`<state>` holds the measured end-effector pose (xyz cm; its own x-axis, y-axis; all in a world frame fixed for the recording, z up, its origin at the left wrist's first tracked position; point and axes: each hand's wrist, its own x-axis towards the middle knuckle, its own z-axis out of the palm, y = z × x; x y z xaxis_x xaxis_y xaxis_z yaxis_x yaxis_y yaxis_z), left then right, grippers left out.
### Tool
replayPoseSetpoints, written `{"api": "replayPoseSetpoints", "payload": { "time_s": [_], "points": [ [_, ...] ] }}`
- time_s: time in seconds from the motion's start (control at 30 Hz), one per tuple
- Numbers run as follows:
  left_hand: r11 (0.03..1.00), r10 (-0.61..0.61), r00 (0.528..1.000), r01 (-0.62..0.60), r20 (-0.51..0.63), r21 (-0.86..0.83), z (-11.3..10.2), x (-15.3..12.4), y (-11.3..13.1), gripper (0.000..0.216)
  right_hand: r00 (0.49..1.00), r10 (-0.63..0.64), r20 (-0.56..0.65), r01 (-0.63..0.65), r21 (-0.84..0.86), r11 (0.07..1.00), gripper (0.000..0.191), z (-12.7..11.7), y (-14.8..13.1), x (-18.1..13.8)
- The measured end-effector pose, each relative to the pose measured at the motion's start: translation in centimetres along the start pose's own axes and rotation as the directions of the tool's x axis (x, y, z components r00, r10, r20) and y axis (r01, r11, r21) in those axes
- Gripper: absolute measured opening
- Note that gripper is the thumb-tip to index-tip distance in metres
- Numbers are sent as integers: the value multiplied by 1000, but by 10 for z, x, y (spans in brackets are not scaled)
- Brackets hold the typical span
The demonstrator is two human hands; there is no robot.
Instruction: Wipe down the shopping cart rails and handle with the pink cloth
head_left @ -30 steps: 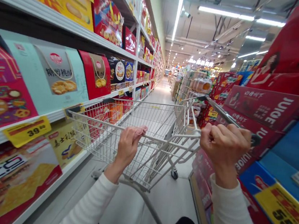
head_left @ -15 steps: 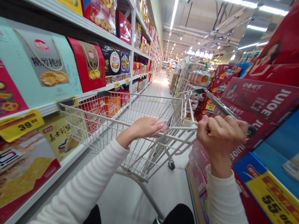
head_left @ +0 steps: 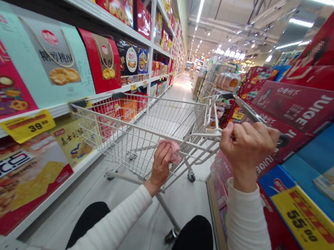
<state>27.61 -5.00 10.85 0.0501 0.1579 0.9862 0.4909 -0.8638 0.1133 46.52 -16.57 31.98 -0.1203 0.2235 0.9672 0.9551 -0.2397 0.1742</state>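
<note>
A metal shopping cart [head_left: 141,132] stands sideways in front of my knees, its wire basket bare inside. My left hand [head_left: 161,163] presses a folded pink cloth [head_left: 173,152] against the near side wires, just under the top rail. The fingers lie over the cloth. On the right, my right hand [head_left: 247,151] is closed in a fist around the cart's handle bar [head_left: 248,109], near its end. The cart's wheels [head_left: 171,236] rest on the pale floor.
Shelves [head_left: 65,110] of boxed biscuits run along the left. On the right are stacked red juice cartons [head_left: 300,103] and blue boxes with a yellow price sign [head_left: 304,223]. Bundled bottles [head_left: 228,82] stand farther down the aisle, whose tiled floor [head_left: 184,84] stretches away.
My left hand has moved down from the top rail to the side wires, and the pink cloth now shows clearly. My right hand keeps its hold on the handle. The view has shifted slightly.
</note>
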Motion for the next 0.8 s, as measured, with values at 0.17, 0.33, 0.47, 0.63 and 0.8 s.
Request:
{"api": "replayPoseSetpoints", "payload": {
  "time_s": [0.17, 0.33, 0.47, 0.63, 0.8],
  "points": [
    [996, -82, 996, 82, 20, 18, -16, -9, -5, 42, 999, 22, 24, -23, 30, 999, 36, 1, 0, -1],
    [991, -32, 999, 29, -26, -128, -10, 40, 28, 46, 999, 36, 3, -36, 29, 999, 35, 2, -1, -2],
    [998, 26, 999, -24, 29, -59, 8, 41, 44, 47, 1000, 26, 9, -26, 33, 999, 35, 0, -1, -3],
    [998, 42, 990, -48, 138, 40, 10, -13, 39, 46, 995, 71, 68, -76, 79, 994, 31, 1, 0, -2],
    [999, 17, 993, -13, 118, -29, -7, -2, 50, 48, 998, 55, 39, -58, 56, 997, 33, 0, -2, -2]
  ]
}}
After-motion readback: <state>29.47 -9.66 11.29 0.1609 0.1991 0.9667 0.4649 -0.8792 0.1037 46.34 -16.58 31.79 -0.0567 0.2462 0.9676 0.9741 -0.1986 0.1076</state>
